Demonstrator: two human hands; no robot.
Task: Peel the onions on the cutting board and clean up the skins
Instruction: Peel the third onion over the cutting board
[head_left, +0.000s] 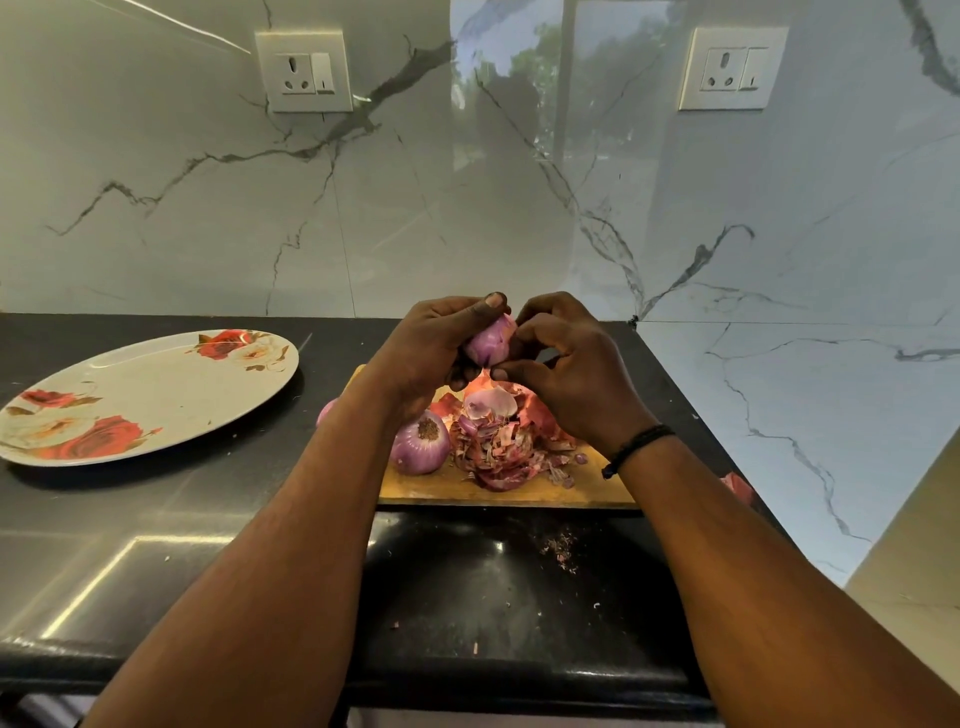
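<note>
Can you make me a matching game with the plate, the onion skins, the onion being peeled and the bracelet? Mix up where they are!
Things:
1. plate
2. skins
3. held onion
4. bracelet

Places:
A. between both hands
B. on the right wrist
C. on the counter, left of the board
D. piled on the board

Pairs: 1-C, 2-D, 3-A, 4-B

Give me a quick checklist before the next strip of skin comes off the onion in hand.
1. Left hand has a grip on the onion: ok.
2. Right hand pinching skin at its lower end: ok.
3. Onion held above the cutting board, so peel lands on the skin pile: ok.
4. Countertop free of scraps: not ok, flecks lie in front of the board.
5. Flowered plate has room: ok.
6. Onions left unpeeled: cannot tell.
</note>
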